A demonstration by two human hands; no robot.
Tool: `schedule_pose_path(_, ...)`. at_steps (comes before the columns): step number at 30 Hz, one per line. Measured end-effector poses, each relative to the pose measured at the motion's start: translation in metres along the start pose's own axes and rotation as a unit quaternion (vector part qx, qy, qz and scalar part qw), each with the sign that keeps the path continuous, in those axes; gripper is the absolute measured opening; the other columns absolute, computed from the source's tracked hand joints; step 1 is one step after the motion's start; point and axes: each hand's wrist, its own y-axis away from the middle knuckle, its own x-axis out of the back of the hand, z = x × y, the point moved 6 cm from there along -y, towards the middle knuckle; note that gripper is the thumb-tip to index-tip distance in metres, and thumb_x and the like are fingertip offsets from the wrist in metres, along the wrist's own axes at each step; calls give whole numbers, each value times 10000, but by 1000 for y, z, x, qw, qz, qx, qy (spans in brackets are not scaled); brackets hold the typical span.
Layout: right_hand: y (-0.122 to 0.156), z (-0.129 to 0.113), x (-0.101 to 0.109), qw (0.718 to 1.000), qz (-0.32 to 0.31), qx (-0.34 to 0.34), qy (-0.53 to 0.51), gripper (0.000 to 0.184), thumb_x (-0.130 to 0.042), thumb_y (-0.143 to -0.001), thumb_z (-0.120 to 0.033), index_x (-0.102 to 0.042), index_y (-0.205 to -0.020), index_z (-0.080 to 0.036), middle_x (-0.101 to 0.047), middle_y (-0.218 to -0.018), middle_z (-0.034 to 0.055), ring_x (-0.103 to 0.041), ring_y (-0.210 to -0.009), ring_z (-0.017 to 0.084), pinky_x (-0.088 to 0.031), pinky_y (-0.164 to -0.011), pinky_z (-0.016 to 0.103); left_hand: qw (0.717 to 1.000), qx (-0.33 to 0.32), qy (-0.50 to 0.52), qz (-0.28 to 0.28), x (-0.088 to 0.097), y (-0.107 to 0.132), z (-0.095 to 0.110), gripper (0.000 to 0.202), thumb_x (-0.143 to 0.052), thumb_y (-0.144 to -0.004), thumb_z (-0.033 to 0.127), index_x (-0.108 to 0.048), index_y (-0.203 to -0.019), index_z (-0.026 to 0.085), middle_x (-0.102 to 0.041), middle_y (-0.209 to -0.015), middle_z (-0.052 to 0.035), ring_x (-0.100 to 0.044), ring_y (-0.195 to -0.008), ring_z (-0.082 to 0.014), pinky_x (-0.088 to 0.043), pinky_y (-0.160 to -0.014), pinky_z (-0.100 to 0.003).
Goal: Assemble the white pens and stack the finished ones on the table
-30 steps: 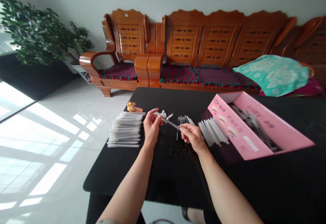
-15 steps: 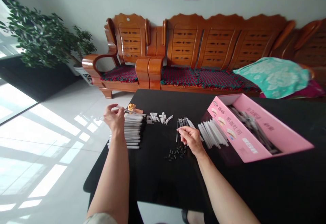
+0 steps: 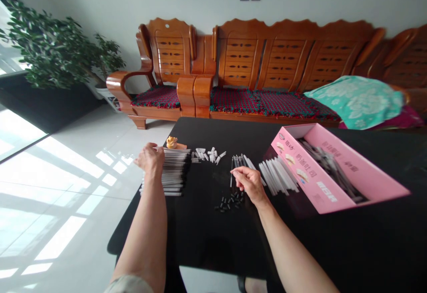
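My left hand (image 3: 151, 158) rests on the left end of a stack of white pens (image 3: 173, 170) at the table's left edge, its fingers curled over the pens. My right hand (image 3: 248, 182) hovers low over the black table (image 3: 207, 230), fingers pinched beside a thin refill (image 3: 231, 174) from a small bundle of refills (image 3: 240, 159). Small black caps (image 3: 229, 202) lie scattered just left of that hand. White pen caps (image 3: 208, 154) lie behind, and white barrels (image 3: 278, 174) lie to the right.
A pink cardboard box (image 3: 336, 182) holding dark parts stands at the right. A small tan figurine (image 3: 172, 142) sits behind the pen stack. Wooden sofa (image 3: 287, 62) and armchair (image 3: 160, 66) stand beyond the table, a potted plant (image 3: 56, 48) at far left.
My left hand carried a white pen from the middle over to the stack on the left and lowered it there. My right hand let go of the pen and stayed near the refills.
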Motion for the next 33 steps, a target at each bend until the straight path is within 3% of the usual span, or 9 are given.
schedule_pose_path(4, 1, 0, -1, 1000, -4, -3, 4, 298, -625, -827, -451, -717, -855, -169, -557, -493, -36, -451, -388, 86, -353, -384, 197, 1000, -5, 19, -2, 3, 1, -1, 253, -566, -803, 369, -657, -997, 233, -699, -1057, -87, -603, -1022, -311, -354, -950, -483)
schedule_pose_path(8, 0, -1, 0, 999, 15, 11, 27, 290, -615, -839, -444, -711, -864, -172, -544, -489, -39, -455, -391, 96, -357, -398, 209, 995, -52, 59, 60, 12, 14, 11, 248, -548, -824, 316, -670, -1022, 231, -700, -1027, -73, -611, -998, -279, -380, -936, -444)
schedule_pose_path(11, -1, -3, 17, 987, 102, 43, 113, 287, -575, -860, -425, -708, -865, -171, -562, -512, -22, -499, -433, 126, -389, -443, 232, 979, -138, 123, 91, 11, 40, 32, 239, -525, -844, 296, -689, -1000, 221, -703, -975, -61, -623, -951, -241, -418, -902, -379)
schedule_pose_path(13, 0, -8, 35, 954, 193, 70, 219, 284, -545, -869, -390, -713, -860, -161, -638, -595, 29, -576, -530, 167, -428, -524, 260, 960, -204, 173, 84, 4, 64, 48, 232, -521, -854, 287, -697, -985, 210, -708, -965, -54, -631, -918, -220, -434, -894, -348)
schedule_pose_path(15, 2, -13, 51, 901, 264, 63, 339, 263, -530, -865, -327, -724, -866, -148, -706, -714, 93, -638, -653, 214, -445, -618, 293, 943, -247, 215, 61, -7, 89, 61, 229, -520, -861, 262, -698, -993, 202, -711, -952, -49, -639, -902, -205, -448, -881, -326)
schedule_pose_path(17, 0, -13, 60, 849, 277, 4, 450, 238, -533, -861, -278, -735, -891, -155, -725, -754, 121, -658, -705, 242, -428, -641, 306, 929, -278, 242, 17, -22, 112, 71, 217, -524, -869, 243, -701, -985, 195, -713, -945, -47, -642, -863, -188, -465, -840, -301)
schedule_pose_path(22, -6, -9, 61, 771, 186, -111, 599, 214, -574, -864, -309, -731, -931, -179, -731, -766, 134, -681, -740, 269, -398, -604, 303, 884, -369, 245, -148, -54, 159, 90, 149, -606, -826, 184, -710, -931, 200, -701, -859, -20, -622, -731, -134, -462, -722, -237)
schedule_pose_path(27, -5, -9, 56, 738, 151, -138, 643, 214, -550, -883, -299, -710, -870, -158, -733, -798, 149, -696, -748, 268, -413, -609, 304, 835, -459, 176, -248, -69, 190, 99, 178, -714, -773, 276, -718, -943, 221, -670, -791, 0, -609, -725, -143, -450, -685, -238)
schedule_pose_path(33, -5, -7, 57, 745, 165, -122, 635, 205, -525, -863, -237, -702, -853, -133, -713, -726, 154, -688, -688, 282, -406, -587, 317, 851, -445, 153, -234, -76, 189, 95, 144, -681, -803, 255, -720, -938, 224, -683, -812, -1, -617, -744, -145, -446, -699, -243)
